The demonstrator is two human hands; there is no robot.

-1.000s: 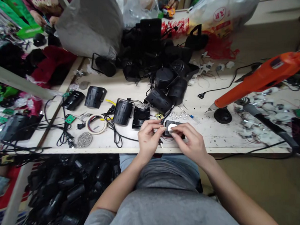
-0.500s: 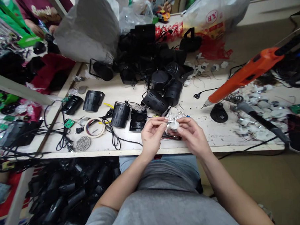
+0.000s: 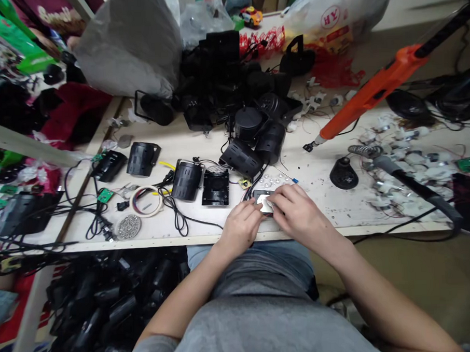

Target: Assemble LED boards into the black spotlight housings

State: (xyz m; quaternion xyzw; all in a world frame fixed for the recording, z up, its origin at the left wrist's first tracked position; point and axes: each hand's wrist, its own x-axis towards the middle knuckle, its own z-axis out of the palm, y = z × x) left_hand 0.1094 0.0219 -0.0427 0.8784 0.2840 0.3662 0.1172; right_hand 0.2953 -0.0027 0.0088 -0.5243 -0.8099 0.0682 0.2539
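Note:
Close to the bench's front edge, both hands meet over a small black-edged part with a pale, shiny plate. My left hand lies along its left side, fingers curled together at the edge; whether anything else is between them is hidden. From the right, my right hand pinches at the plate's upper right with thumb and fingertips, which hide whatever is in the pinch. Just behind sits a cluster of small shiny round pieces beside a thin screwdriver with a blue end. Black cables run out by the left fingers.
Left of the hands are an open black housing, a slotted black cylinder, a tape roll and a dish of screws. An orange electric screwdriver hangs at right, near a soldering iron and piled white motors.
The small white round piece held between both hands is now out of clear sight. Both hands have lowered onto the pale plate. The orange electric screwdriver has shifted left in view.

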